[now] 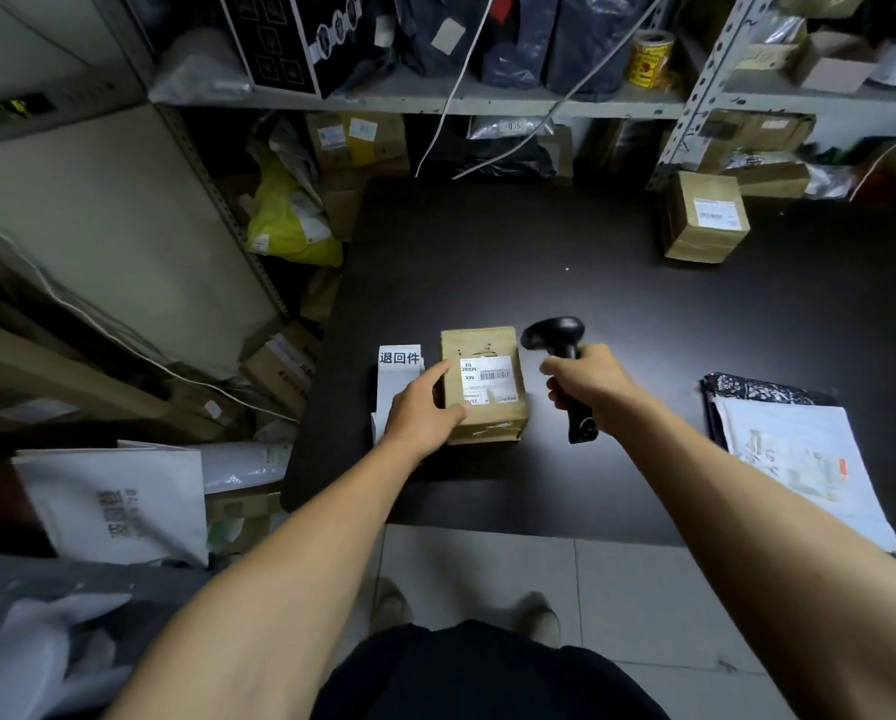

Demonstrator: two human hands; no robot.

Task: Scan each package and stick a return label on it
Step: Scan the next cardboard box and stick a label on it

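Cardboard box sits near front edge of black table, shipping label face up. L hand rests on its left side, fingers together, thumb across the top. R hand is wrapped tight round black scanner, head tipped toward box. White return labels lie just left of box. 2nd box far back right; grey mailer at right edge.

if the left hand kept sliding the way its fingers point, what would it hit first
The left hand already rests against the box, fingers pointing up and to the right across its label. Past the box, the scanner head seems next, though depth is unclear.
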